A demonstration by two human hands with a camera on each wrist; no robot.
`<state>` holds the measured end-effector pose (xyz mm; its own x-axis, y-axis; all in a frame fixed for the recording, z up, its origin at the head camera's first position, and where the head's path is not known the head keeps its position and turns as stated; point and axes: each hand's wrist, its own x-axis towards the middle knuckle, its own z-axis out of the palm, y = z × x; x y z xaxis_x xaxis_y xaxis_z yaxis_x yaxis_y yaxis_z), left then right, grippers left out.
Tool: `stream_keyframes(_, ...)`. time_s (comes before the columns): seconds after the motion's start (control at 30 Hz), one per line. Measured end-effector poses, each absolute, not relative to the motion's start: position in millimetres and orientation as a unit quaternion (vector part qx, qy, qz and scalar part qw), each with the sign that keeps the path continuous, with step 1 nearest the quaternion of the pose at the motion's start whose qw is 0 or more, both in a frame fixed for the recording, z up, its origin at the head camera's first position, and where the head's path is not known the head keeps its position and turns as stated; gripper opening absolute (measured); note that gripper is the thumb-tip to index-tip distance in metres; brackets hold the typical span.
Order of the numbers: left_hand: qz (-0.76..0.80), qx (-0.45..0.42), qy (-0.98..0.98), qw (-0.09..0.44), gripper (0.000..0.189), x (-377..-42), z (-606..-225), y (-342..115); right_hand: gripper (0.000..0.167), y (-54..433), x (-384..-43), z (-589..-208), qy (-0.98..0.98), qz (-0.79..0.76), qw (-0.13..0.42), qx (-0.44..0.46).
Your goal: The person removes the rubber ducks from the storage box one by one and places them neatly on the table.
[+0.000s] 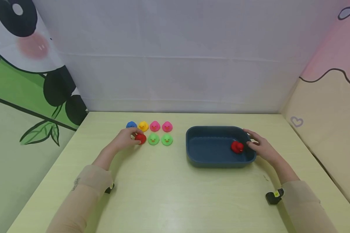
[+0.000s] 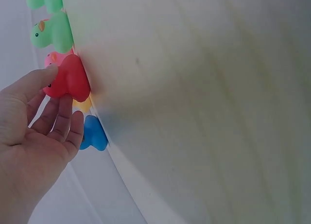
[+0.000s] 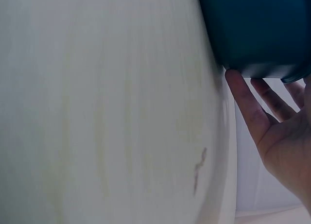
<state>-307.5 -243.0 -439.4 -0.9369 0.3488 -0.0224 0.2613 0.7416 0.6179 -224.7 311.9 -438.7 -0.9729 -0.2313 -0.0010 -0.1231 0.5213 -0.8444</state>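
Note:
My left hand (image 1: 127, 138) pinches a red rubber duck (image 1: 140, 139) between thumb and fingers, at the left end of the front row of ducks. In the left wrist view the thumb and fingertips hold the red duck (image 2: 72, 78) by its head and side. At the right end of a dark blue basin (image 1: 210, 163), my right hand (image 1: 263, 147) grips the rim, its thumb over the edge. Seen from the right wrist, fingers (image 3: 250, 102) touch the basin's outer wall (image 3: 257, 34). A second red duck (image 1: 237, 147) lies inside the basin, near that hand.
Two green ducks (image 1: 153, 139) continue the front row. Behind stand a blue duck (image 1: 131, 124), partly hidden by the left hand, a yellow duck (image 1: 143, 126) and two pink ducks (image 1: 155, 126). A pale cloth wall (image 1: 180, 84) rises behind the table (image 1: 169, 197).

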Motion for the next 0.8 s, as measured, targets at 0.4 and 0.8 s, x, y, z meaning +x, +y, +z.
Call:
stream_keyframes(0.4,0.302,0.175,0.936,0.046,0.04,-300.6,-424.5,-241.5,0.056,312.0,-224.6,-438.8,0.869,-0.481,0.057,-0.1)
stream_keyframes(0.8,0.295,0.158,0.942,0.026,0.041,-278.5,-400.0,-222.3,0.056,311.7,-222.3,-435.9,0.872,-0.475,0.06,-0.097)
